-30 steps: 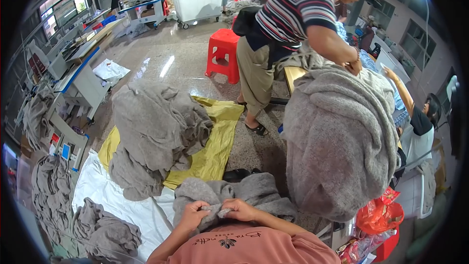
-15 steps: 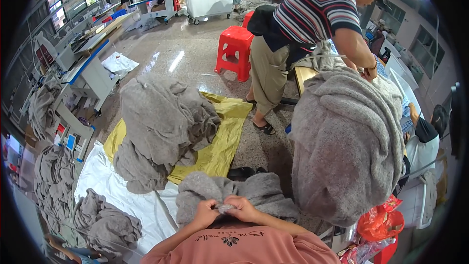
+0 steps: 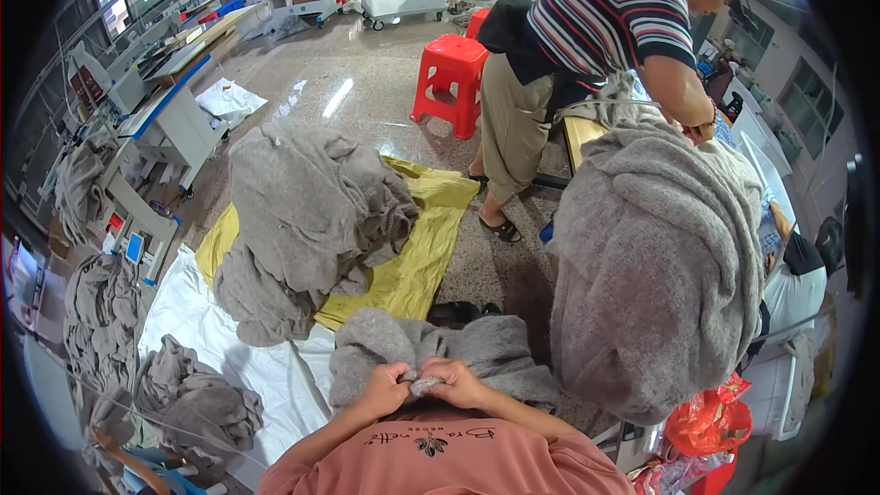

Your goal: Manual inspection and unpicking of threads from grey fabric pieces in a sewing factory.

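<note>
Gray fleecy cloth (image 3: 500,353) lies bunched before the person's body at 6 o'clock, its edge pinched by the left hand (image 3: 386,390) and right hand (image 3: 453,382). A rumpled pile (image 3: 298,206) on a yellow sheet (image 3: 435,211) sits at 9; between 3 and 4, a bulging heap (image 3: 655,266) partly hides a table (image 3: 584,137). A co-worker (image 3: 600,27) leans in at 1. Since a second ago, the hands have drawn together and another arm (image 3: 128,461) has entered at 8.

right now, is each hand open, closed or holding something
Left hand: closed, pinching the grey cloth.
Right hand: closed, pinching the grey cloth too.
</note>
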Motion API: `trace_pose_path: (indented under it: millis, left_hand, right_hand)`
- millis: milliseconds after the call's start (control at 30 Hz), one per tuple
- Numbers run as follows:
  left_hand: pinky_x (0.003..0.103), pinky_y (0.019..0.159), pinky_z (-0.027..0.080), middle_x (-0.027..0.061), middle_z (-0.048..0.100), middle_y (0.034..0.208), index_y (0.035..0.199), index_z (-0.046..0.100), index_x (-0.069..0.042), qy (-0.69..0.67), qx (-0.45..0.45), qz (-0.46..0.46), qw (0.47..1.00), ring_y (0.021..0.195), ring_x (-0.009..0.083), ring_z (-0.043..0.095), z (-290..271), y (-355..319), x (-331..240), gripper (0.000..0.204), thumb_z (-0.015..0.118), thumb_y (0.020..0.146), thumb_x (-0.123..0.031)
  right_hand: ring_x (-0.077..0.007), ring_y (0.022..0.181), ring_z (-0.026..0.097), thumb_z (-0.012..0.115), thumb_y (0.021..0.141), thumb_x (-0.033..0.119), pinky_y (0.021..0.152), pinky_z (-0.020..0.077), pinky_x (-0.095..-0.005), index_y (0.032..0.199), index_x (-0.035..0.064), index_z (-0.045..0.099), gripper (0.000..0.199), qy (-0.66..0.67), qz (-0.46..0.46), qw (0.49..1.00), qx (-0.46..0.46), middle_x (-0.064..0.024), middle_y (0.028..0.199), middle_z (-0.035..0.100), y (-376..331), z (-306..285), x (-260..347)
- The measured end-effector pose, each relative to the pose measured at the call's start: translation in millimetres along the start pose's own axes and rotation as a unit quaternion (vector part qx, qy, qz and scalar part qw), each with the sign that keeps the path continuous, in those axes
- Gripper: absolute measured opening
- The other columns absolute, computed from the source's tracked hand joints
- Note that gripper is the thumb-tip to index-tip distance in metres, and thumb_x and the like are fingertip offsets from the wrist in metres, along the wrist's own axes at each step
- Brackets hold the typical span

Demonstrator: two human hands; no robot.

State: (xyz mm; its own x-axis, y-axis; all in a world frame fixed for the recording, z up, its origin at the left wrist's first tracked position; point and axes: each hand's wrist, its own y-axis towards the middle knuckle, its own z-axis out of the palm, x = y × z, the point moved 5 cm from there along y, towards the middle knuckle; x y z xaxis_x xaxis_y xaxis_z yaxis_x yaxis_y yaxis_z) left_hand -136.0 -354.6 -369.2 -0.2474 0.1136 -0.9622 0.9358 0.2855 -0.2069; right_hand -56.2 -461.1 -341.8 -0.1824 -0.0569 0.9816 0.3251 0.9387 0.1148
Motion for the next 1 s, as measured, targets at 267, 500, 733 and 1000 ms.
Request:
trace_pose_path:
  millis: [267, 500, 733, 1000]
  left_hand:
    - [0.024, 0.053, 0.041, 0.0012, 0.058, 0.066, 0.08, 0.058, 0.003, -0.066, 0.036, -0.02, 0.997, 0.061, 0.0057, 0.049, 1.3, 7.1, -7.9, 0.011, 0.056, 0.069, 0.0]
    - [0.02, 0.054, 0.04, 0.0024, 0.058, 0.071, 0.084, 0.058, 0.004, -0.391, 0.046, -0.14, 0.908, 0.059, 0.0073, 0.052, -2.3, -0.2, 6.9, 0.015, 0.049, 0.072, 0.003]
    - [0.019, 0.054, 0.038, 0.0009, 0.057, 0.072, 0.082, 0.059, 0.002, -0.384, 0.003, -0.096, 0.918, 0.059, 0.007, 0.05, 2.9, 4.7, 1.7, 0.011, 0.05, 0.076, 0.0]
    - [0.019, 0.054, 0.039, 0.0003, 0.057, 0.071, 0.081, 0.059, 0.004, -0.24, -0.045, -0.029, 0.969, 0.061, 0.005, 0.048, -6.5, -1.7, -3.9, 0.01, 0.055, 0.072, 0.004]
  right_hand:
    - [-0.0216, 0.078, 0.055, 0.06, 0.066, -0.003, 0.069, 0.0437, -0.0281, 0.086, 0.0002, 0.058, 0.019, -0.089, -0.045, 0.99, -0.096, -0.0097, 0.082, 0.055, 1.5, -0.2, 16.0]
    - [-0.023, 0.064, 0.057, 0.06, 0.061, -0.001, 0.051, 0.0467, -0.0302, 0.086, 0.0044, 0.058, 0.025, -0.297, -0.183, 0.926, -0.145, -0.0078, 0.081, 0.055, -0.4, 5.6, 40.5]
    - [-0.0221, 0.058, 0.055, 0.056, 0.063, 0.002, 0.046, 0.0449, -0.0312, 0.078, 0.0038, 0.054, 0.015, -0.366, -0.211, 0.895, -0.142, -0.007, 0.076, 0.053, -3.4, 13.2, 32.3]
    - [-0.0294, 0.067, 0.053, 0.053, 0.066, 0.0, 0.053, 0.0439, -0.036, 0.079, 0.0049, 0.051, 0.014, -0.243, -0.116, 0.951, -0.15, -0.009, 0.082, 0.051, -0.6, 5.9, 26.6]
